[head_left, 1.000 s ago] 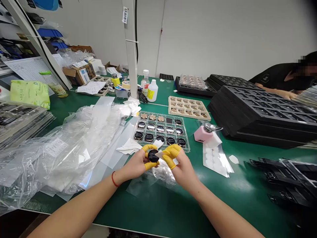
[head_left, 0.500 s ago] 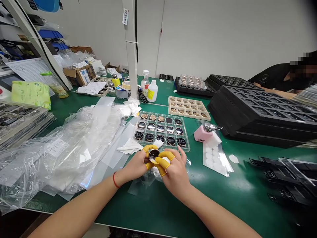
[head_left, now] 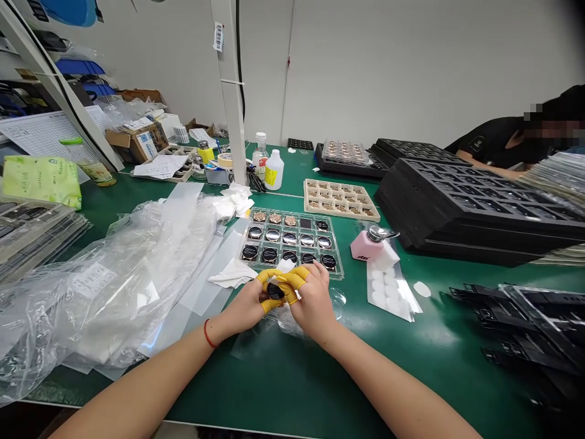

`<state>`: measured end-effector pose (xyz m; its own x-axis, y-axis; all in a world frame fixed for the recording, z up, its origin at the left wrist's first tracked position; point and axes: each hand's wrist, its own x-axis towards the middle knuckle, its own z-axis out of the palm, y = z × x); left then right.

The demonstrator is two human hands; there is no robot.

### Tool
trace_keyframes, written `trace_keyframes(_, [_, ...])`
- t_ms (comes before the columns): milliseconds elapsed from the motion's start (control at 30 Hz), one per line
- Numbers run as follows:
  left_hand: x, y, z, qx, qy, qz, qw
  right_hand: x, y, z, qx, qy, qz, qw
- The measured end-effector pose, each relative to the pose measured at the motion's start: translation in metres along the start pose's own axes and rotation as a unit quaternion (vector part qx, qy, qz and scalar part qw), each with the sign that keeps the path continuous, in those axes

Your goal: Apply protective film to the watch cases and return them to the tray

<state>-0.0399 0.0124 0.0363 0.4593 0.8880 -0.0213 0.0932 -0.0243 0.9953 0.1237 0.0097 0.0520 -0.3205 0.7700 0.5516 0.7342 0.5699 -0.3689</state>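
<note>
Between my two hands is a round black watch case [head_left: 275, 291], its dark face partly covered by fingers. My left hand [head_left: 250, 300], with yellow finger cots and a red string at the wrist, grips its left side. My right hand [head_left: 311, 299], also in yellow finger cots, closes on its right side, with a bit of white cloth [head_left: 286, 266] showing just above the fingers. Right beyond the hands lies a clear tray [head_left: 339, 256] of round watch cases, most dark-faced and several rose-gold. A white wipe [head_left: 234, 273] rests left of the hands.
Plastic bags [head_left: 123, 286] cover the left side. A pink pump bottle [head_left: 367, 245] stands right of the tray, near a sheet of white round stickers [head_left: 388, 283]. Black foam trays [head_left: 457, 213] are stacked at right, watch straps [head_left: 507, 329] nearer. Another person [head_left: 498, 140] sits beyond.
My right fingers have closed in over the watch case, and its face now shows less. The camera view has shifted slightly, moving the scene left.
</note>
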Motion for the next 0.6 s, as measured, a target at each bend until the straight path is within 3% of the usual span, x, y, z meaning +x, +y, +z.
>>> trace_keyframes(333, [0.002,-0.003,0.005,-0.095,-0.050,-0.034,0.994,0.007,0.011,-0.006,0.007,-0.028,0.028,0.999])
trace_keyframes(433, [0.001,0.000,0.006,-0.091,-0.033,-0.053,0.994,0.008,0.025,-0.013,0.049,-0.026,0.087,0.995])
trace_keyframes(500, [0.001,0.003,0.005,-0.070,-0.015,-0.064,0.995,0.005,0.040,-0.017,0.062,-0.058,0.141,0.986])
trace_keyframes(600, [0.000,0.008,0.003,-0.065,-0.006,-0.082,0.994,-0.006,0.059,-0.017,0.010,-0.142,0.141,0.980])
